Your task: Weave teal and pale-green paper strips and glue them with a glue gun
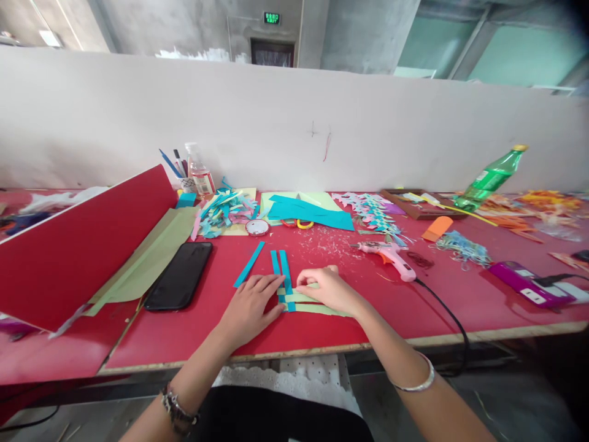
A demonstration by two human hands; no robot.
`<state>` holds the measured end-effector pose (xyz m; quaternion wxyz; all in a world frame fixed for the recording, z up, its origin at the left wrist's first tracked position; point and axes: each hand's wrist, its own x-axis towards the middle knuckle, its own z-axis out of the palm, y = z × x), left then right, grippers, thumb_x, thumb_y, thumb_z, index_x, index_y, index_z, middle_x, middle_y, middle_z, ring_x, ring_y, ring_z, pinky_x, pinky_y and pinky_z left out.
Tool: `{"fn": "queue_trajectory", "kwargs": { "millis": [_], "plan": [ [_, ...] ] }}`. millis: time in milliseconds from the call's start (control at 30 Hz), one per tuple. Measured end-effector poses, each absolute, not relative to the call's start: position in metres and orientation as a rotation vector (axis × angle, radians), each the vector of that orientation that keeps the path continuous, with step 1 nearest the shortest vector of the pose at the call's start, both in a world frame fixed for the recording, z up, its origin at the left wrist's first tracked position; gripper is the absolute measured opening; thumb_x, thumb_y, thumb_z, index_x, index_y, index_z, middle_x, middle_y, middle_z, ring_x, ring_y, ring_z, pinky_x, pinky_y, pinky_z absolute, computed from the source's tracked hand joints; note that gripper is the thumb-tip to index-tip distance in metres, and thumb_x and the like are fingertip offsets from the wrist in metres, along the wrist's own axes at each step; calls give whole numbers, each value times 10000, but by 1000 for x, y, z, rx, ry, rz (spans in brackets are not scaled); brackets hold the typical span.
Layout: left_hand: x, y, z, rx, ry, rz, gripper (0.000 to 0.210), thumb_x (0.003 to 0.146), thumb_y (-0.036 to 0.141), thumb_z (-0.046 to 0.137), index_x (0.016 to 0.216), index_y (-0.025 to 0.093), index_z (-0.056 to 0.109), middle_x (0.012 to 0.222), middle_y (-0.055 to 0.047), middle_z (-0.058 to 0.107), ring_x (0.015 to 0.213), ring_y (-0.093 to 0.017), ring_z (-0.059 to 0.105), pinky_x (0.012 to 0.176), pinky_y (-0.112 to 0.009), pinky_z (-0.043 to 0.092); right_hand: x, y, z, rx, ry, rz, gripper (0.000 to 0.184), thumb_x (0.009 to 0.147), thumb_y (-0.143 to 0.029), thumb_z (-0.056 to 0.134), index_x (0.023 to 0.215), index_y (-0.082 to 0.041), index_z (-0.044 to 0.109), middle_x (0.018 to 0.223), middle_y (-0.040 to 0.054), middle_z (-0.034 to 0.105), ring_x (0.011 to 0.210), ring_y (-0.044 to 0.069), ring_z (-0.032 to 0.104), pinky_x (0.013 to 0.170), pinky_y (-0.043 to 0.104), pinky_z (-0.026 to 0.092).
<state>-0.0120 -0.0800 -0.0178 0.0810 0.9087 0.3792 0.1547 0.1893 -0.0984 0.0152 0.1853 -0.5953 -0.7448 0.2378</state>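
In the head view, blue paper strips (pixel 286 270) and light green paper strips (pixel 317 308) cross over and under each other near the table's front edge. My left hand (pixel 251 307) holds their left side down against the table, thumb and index finger apart on the strips. With closed fingers, my right hand (pixel 334 290) pinches the upper green strip, whose end is hidden under it. A loose blue strip (pixel 249 264) lies just beyond my left hand.
A black phone (pixel 179 276) and a red board (pixel 87 245) are at left. A pink glue gun (pixel 389 256) with a black cord, a green bottle (pixel 492 178) and a purple power strip (pixel 531 283) are at right. Blue paper sheets (pixel 313 213) lie behind.
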Motion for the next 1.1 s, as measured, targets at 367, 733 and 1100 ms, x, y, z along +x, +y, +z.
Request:
{"fn": "queue_trajectory", "kwargs": {
  "millis": [367,733,1100],
  "plan": [
    [-12,-81,-15,2734,1135,413,403,849,386,405,1229,257,424,1233,-29,467,1107,-222,393,926,-378,351,197,-101,9,-1757,-2077,658,216,778,-369,494,956,-277,575,803,10,611,923,224,489,768,332,337],
    [-12,-83,-15,2703,1113,517,236,825,350,467,1024,222,479,1207,-22,499,1102,-208,416,901,-370,370,210,-109,10,-1720,-2066,586,173,805,-341,448,838,-281,607,871,-31,662,845,196,558,837,402,237],
    [-12,-83,-13,2699,1125,509,239,820,335,471,1027,222,502,1181,-35,520,1087,-218,432,888,-378,388,225,-116,5,-1818,-1860,504,161,785,-328,467,799,-256,611,718,-28,675,785,182,599,836,363,233]
  ]
}}
